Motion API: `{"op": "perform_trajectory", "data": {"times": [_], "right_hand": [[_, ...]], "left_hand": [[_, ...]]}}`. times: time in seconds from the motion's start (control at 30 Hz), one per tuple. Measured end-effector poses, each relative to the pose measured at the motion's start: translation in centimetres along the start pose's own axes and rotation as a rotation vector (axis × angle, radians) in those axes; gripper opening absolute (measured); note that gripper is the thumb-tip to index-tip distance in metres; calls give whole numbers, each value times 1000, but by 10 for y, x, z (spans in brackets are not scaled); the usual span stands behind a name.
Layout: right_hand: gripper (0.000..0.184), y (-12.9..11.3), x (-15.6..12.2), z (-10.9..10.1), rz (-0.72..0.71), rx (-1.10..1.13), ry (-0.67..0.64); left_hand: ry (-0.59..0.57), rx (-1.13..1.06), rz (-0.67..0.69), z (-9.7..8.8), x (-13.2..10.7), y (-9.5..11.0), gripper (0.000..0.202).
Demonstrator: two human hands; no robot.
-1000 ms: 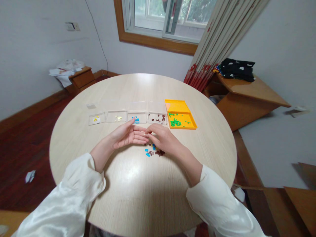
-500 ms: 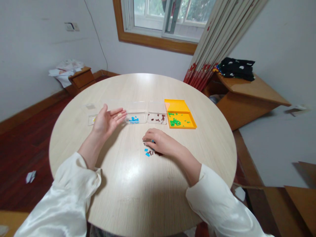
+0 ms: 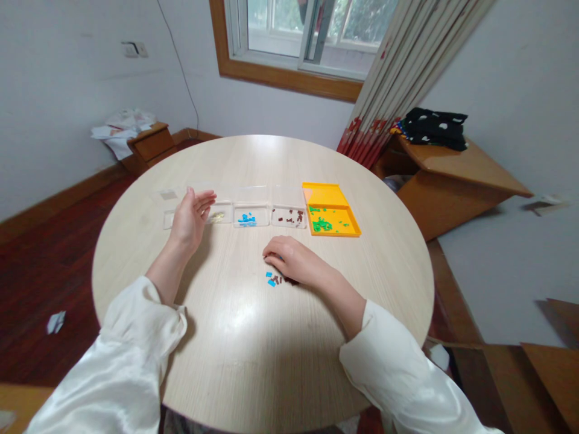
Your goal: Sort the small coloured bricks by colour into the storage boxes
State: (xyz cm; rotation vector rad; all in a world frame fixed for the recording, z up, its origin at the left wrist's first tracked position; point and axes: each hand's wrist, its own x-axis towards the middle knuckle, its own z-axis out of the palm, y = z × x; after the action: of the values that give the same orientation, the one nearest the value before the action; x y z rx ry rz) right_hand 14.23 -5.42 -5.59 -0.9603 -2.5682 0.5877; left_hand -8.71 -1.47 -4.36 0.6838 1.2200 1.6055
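Note:
My left hand (image 3: 189, 223) hovers over the left clear boxes, turned on edge with its fingers stretched out; I see nothing in it. Beside its fingertips is a clear box (image 3: 228, 220) with small pale yellow pieces (image 3: 218, 216). My right hand (image 3: 292, 259) is low over the table, fingertips and thumb pressed together; what they pinch is hidden. Below it lie small blue pieces (image 3: 271, 282) and dark brown pieces (image 3: 277, 279), partly covered by the hand.
On the round table (image 3: 235, 349), a clear box (image 3: 266, 223) holds blue pieces and another (image 3: 288, 226) brown ones. An open yellow case (image 3: 332, 194) holds green pieces. Another clear box (image 3: 167, 219) is partly behind my left hand. A wooden cabinet (image 3: 456, 175) stands right.
My left hand has rolled from palm-up to on edge; the pale piece on its fingers no longer shows. My right fingers and thumb have closed together over the loose pieces.

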Motion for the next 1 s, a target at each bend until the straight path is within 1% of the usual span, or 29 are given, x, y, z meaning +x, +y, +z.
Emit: {"op": "perform_trajectory", "data": {"times": [0.03, 0.07, 0.1, 0.17, 0.23, 0.27, 0.33, 0.37, 0.4, 0.47, 0.53, 0.6, 0.67, 0.77, 0.87, 0.93, 1.0], "right_hand": [[13, 1, 0, 0, -12, 7, 65], [12, 2, 0, 0, -29, 15, 130], [12, 2, 1, 1, -50, 24, 189], [13, 3, 1, 2, -95, 42, 276], [15, 3, 2, 2, -126, 51, 313], [16, 2, 2, 2, -134, 51, 319], [17, 1, 1, 0, -127, 49, 319], [17, 0, 0, -2, -113, 49, 317], [16, 0, 0, -4, -91, 49, 312], [14, -1, -2, -10, -32, 41, 266], [12, -1, -4, -15, 26, 17, 156], [8, 0, -5, -18, 56, -17, 18], [6, -1, -5, -18, 54, -54, -84], [10, -2, -5, -16, 62, -105, -162], [12, -2, -5, -14, 74, -127, -165], [10, -1, -4, -13, 54, -116, -90], [9, 0, -3, -12, 20, -97, 22]], "left_hand": [[-40, -11, -56, 0, -2, 1, 46], [-102, -20, -139, 1, -5, 1, 48], [-186, -25, -245, 1, -9, 1, 52], [-391, -28, -476, 5, -17, -2, 61], [-587, -28, -665, 9, -25, -8, 66], [-665, -29, -731, 11, -28, -11, 66], [-760, -33, -803, 16, -32, -17, 65], [-773, -32, -815, 17, -33, -18, 64], [-759, -31, -812, 18, -33, -19, 63], [-675, -22, -775, 19, -32, -18, 61], [-573, -4, -721, 19, -30, -15, 60], [-501, 14, -675, 19, -29, -12, 59], [-469, 20, -649, 18, -29, -12, 58], [-473, 15, -645, 18, -29, -14, 57], [-508, 5, -662, 16, -27, -18, 58], [-543, -11, -686, 15, -27, -20, 59], [-595, -39, -726, 15, -27, -23, 60]]}}
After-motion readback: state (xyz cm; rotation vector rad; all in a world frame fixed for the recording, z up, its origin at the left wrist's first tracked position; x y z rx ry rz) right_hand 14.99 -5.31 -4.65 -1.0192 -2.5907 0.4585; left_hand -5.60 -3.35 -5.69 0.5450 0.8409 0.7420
